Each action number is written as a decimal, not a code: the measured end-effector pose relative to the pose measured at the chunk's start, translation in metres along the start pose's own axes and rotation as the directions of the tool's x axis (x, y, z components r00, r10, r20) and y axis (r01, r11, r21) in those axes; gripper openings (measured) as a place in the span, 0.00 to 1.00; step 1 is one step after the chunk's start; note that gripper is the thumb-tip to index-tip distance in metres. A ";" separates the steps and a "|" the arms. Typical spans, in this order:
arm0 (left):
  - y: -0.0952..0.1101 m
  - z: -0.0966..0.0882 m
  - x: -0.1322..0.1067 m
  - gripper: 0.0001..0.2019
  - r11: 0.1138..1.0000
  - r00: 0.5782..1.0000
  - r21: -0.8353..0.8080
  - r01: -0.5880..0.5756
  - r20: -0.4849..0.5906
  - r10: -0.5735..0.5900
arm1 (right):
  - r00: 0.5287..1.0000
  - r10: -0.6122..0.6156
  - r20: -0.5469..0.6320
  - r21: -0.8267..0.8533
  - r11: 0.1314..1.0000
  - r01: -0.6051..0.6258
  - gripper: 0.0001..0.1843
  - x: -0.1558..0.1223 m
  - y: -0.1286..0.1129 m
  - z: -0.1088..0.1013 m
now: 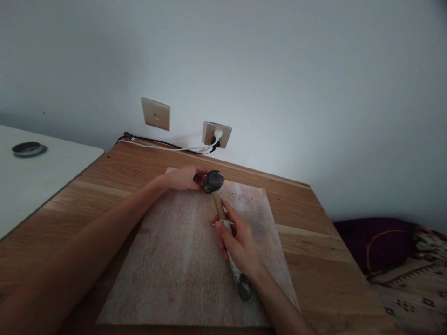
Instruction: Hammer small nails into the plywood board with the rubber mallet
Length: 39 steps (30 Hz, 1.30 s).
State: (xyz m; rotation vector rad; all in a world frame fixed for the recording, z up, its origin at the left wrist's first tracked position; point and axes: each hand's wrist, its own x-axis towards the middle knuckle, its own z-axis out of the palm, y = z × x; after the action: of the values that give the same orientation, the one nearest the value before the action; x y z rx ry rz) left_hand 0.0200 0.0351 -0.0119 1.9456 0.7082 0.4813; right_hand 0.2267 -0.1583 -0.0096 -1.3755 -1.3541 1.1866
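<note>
My right hand (240, 242) is wrapped around the handle of a hammer (213, 182), which has a dark, scuffed head and a worn wooden handle. A thin, nail-like sliver shows beside its fingers. Close to the hammer head, my left hand (183, 177) rests near the far edge of a pale wooden board (167, 274). Its fingers curl together, and their tips are partly hidden behind the hammer head, so what they hold cannot be seen. Several small nails (231, 194) stand in a row in the board, right of the hammer head.
The board lies on a wooden table (314, 260) against a wall. White and black cables run along the back to a socket (217, 135). On the left, a white surface (21, 190) carries a round dark-rimmed lid (28, 149). Purple fabric (377, 242) lies at right.
</note>
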 end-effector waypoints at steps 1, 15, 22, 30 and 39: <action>-0.001 0.000 0.000 0.24 1.000 1.000 0.006 -0.001 0.000 0.001 | 1.000 -0.006 -0.002 -0.012 1.000 0.006 0.34 0.000 0.001 0.000; 0.064 -0.005 -0.009 0.11 0.868 0.999 0.497 -0.013 0.052 -0.014 | 0.966 -0.069 -0.248 0.211 0.970 0.124 0.32 -0.005 -0.017 -0.007; 0.094 0.066 -0.008 0.09 0.741 0.953 0.631 -0.229 0.302 0.038 | 0.863 -0.141 -0.485 0.266 0.916 0.299 0.27 -0.005 -0.021 -0.017; 0.076 0.056 -0.004 0.06 0.745 0.962 0.626 -0.231 0.260 0.080 | 0.913 -0.062 -0.402 0.338 0.917 0.211 0.27 -0.004 -0.018 -0.017; 0.033 0.006 -0.021 0.05 0.908 0.984 0.417 -0.043 -0.139 0.110 | 0.938 -0.054 -0.343 0.359 0.915 0.184 0.26 -0.003 -0.016 -0.014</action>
State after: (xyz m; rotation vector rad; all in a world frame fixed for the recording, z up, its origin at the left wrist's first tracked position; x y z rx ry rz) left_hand 0.0168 0.0049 0.0141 2.3584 0.8945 0.5756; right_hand 0.2378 -0.1594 0.0090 -1.1233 -0.8965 1.0206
